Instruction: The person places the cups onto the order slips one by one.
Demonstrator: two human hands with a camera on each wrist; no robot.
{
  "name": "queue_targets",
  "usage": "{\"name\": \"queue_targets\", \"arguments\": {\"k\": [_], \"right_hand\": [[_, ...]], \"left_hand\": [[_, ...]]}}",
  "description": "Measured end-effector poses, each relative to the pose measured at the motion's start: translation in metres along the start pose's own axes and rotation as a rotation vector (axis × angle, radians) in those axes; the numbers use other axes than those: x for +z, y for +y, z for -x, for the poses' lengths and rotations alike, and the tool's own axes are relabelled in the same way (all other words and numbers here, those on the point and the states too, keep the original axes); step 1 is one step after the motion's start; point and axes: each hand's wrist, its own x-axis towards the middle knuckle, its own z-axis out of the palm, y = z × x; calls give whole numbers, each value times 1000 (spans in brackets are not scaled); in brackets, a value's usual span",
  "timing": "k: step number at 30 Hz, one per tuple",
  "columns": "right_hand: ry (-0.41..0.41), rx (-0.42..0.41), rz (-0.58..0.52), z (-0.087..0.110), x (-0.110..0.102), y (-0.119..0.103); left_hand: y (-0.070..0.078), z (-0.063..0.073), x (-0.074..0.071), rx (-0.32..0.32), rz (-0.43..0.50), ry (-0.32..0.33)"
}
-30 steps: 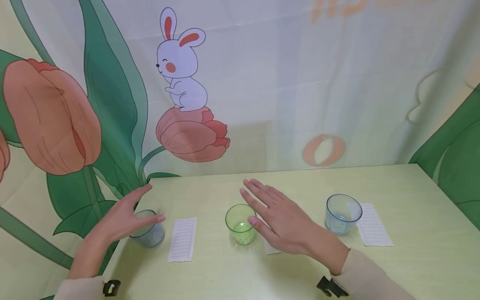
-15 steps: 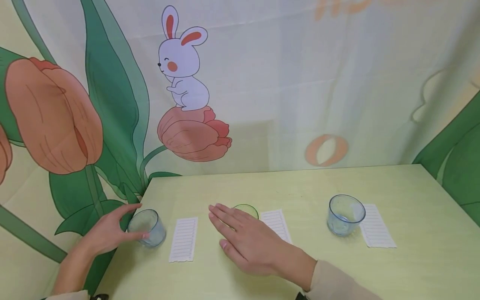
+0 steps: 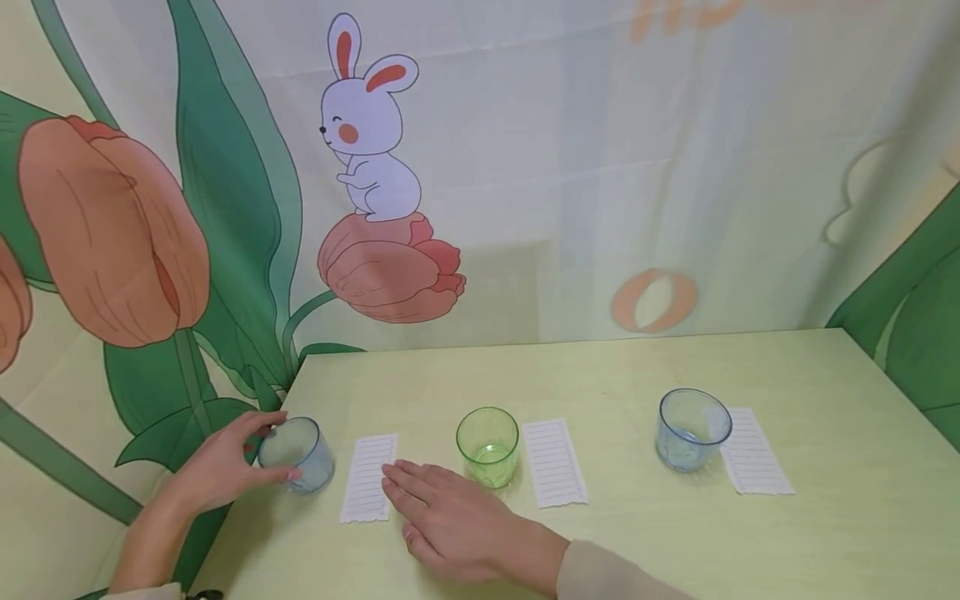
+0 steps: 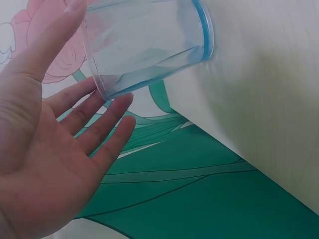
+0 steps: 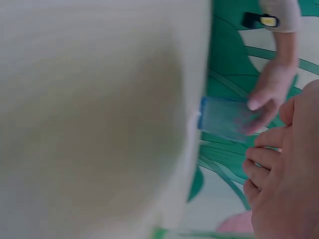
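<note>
A clear blue glass (image 3: 300, 457) stands upright near the table's left edge. My left hand (image 3: 225, 467) spans its left side, with the thumb in front of the glass and a finger at the far rim. In the left wrist view the fingers of the left hand (image 4: 65, 134) are spread and fairly straight, right at the rim of the glass (image 4: 149, 50), with a gap at the palm. My right hand (image 3: 461, 525) is flat over the table, palm down and fingers straight together. Its fingertips overlap the left lined paper slip (image 3: 369, 479); a green glass (image 3: 487, 450) stands just behind it.
Another lined slip (image 3: 555, 462) lies right of the green glass. Farther right stands a second blue glass (image 3: 692, 433), overlapping a third slip (image 3: 753, 454). Behind the pale table (image 3: 600, 375) hangs a printed cloth (image 3: 585, 167) with tulips and a rabbit.
My right hand has swept left and toward me, from over the green glass to the left slip. My left hand has lowered around the left blue glass, which stays in place.
</note>
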Motion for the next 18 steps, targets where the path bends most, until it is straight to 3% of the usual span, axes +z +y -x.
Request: {"name": "queue_targets", "arguments": {"k": [7,18], "right_hand": [[-85,26,-75,-10,26,-5],[-248,12,-112,-16,33,-8]], "left_hand": [[1,0,1,34,39,-6],[-2,2,3,29,63,-9]]}}
